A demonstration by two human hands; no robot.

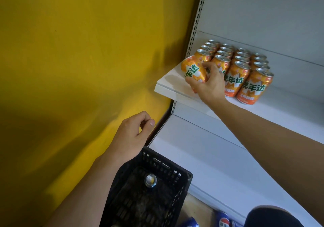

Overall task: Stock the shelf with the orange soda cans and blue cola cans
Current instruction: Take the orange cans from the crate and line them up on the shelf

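— What was the right hand (208, 84) doing?

— It gripped an orange soda can (193, 70), fingers and thumb wrapped round its lower half. The can was tilted, its top leaning left, over the front left corner of the white shelf (175, 88). The hand covered the can's base, so I could not tell whether it touched the board.

— And the left hand (135, 132)?

— Held nothing. Its fingers hung loosely curled, thumb near the forefinger, in the air above the far corner of a black crate (177, 179), with the forearm crossing the crate's left rim.

— Where did the rest of the stock stand?

— Just behind and to the right of the held can stood the shelved orange cans (245, 65), upright and packed close together, four columns across and four deep. The held can sat in front of the leftmost column.

— Anything in the crate?

— A single can (151, 180), seen from above, top end up, near the crate's middle. Its colour was hard to read.

— The cola?

— The blue cola cans (223, 222) lay low at the bottom edge, beneath the lower shelf (210, 156) and right of the crate, only partly in view.

— Surroundings?

— A yellow wall (70, 51) filled the left side, meeting the shelving's perforated upright.
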